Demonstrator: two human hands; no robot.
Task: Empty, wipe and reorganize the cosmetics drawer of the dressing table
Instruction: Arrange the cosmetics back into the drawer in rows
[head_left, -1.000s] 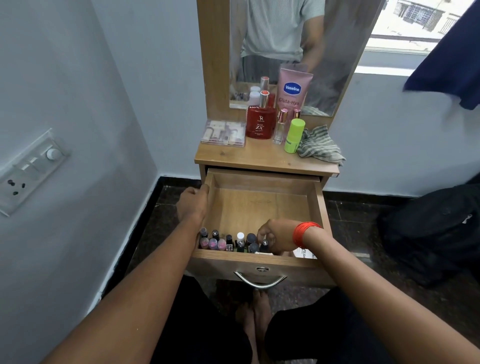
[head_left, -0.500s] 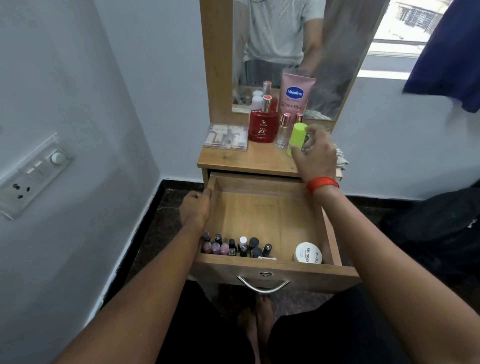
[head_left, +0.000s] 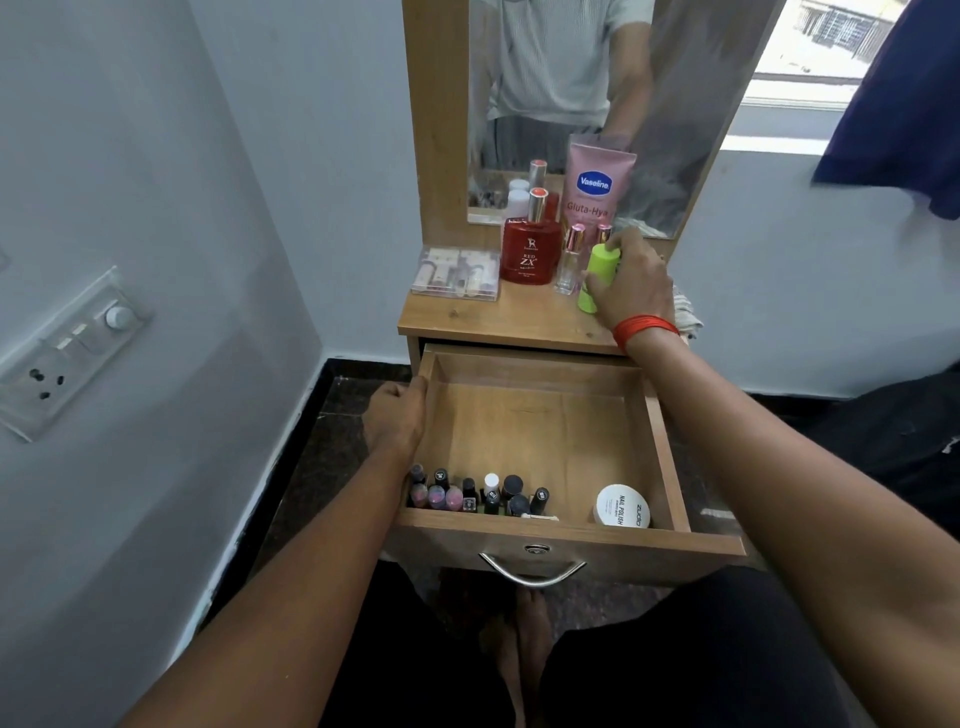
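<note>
restocking the drawer: green tube in hand

the step in hand looks like the reorganizing one. the drawer (head_left: 540, 426) stands pulled fully out, its wooden floor bare across the middle and back. along its front wall stands a tight cluster of nail polish bottles (head_left: 475, 496) at the left, and a white round tub marked nail polish (head_left: 622, 506) lies near the front right corner, well apart from the bottles.

the right hand (head_left: 631, 283), with a red thread band on its wrist, is up on the dressing table top (head_left: 498, 317). its fingers are curled around a lime green tube (head_left: 597, 278), thumb on the near side, the tube tilted a little and its base at or just above the wood; i cannot tell whether it has left the surface. the left hand (head_left: 397, 421) is closed over the drawer's left side wall, seemingly steadying it.

waiting on the top are a red perfume bottle (head_left: 530, 249), a pink vaseline tube (head_left: 595, 182) leaning at the mirror, a slim clear bottle with a rose-gold cap (head_left: 569, 262) just beside the green tube, and a clear box of small cosmetics (head_left: 457, 273). a striped cloth (head_left: 685, 317) lies mostly hidden behind the right wrist.

the next move, as i judge it, calls for lifting the green tube clear without knocking the slim bottle touching-close on its left, then carrying it down into the open floor of the drawer, upright or laid flat beside the items there.
</note>
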